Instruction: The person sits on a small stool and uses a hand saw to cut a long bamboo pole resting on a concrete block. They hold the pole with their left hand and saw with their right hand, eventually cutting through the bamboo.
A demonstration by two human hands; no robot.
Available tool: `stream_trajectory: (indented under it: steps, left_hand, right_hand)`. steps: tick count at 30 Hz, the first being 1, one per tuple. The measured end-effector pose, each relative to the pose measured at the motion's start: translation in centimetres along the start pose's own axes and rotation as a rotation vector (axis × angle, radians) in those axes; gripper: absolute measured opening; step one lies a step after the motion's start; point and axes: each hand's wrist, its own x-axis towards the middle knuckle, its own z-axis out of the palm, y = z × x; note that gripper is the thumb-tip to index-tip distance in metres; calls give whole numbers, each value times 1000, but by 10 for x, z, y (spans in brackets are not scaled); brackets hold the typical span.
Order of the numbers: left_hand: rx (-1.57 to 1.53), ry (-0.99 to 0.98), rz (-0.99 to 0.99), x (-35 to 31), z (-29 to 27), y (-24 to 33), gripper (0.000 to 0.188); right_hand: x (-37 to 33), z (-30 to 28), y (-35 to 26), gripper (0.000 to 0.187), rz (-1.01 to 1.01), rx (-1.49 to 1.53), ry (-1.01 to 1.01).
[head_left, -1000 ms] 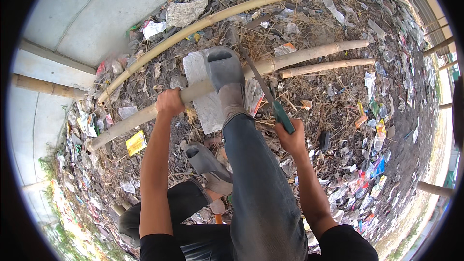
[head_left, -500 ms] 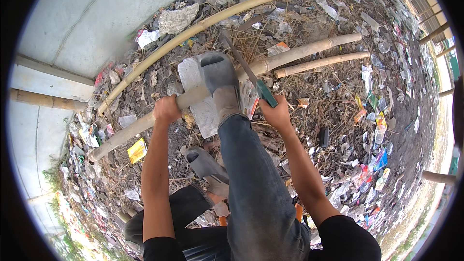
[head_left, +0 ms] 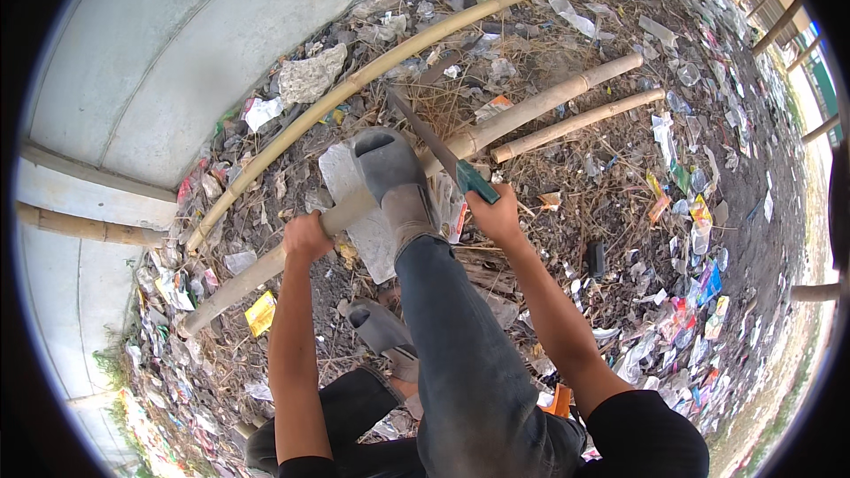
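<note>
A hand saw with a green handle (head_left: 478, 182) is gripped in my right hand (head_left: 498, 215). Its dark blade slants away to the upper left, lying across a thick bamboo pole (head_left: 540, 110) just right of my raised foot. My left hand (head_left: 306, 235) is wrapped round the same pole, left of the foot. My grey shoe (head_left: 385, 162) presses on the pole over a pale slab (head_left: 370, 246). Any cut under the blade is too small to make out. My other shoe (head_left: 379, 326) stands on the ground nearer me.
A shorter bamboo piece (head_left: 580, 126) lies beside the pole's far right part. One long, thin bamboo pole (head_left: 381, 64) arcs behind. A rock (head_left: 312, 73) lies by the grey wall (head_left: 212, 53). Plastic scraps and dry straw litter the dirt. A small black object (head_left: 595, 258) is at right.
The view has shifted and turned slightly. My right hand and the saw handle sit a little closer to the pole. My left hand and foot keep their places on it.
</note>
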Motion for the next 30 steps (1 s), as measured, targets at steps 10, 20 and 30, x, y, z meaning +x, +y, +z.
stream_trajectory:
  steps: [10,20,30]
  left_hand:
    - [46,20,-39,-13,-1,-36,39]
    - [9,-13,-27,-4,-3,-18,41]
    - [23,-17,17,0,-4,-9,41]
  right_hand:
    - [-160,-106,11,18,81,-79,-307]
    - [-100,-43,18,21,31,-176,-266]
    - [-57,-33,27,29,6,-167,-198]
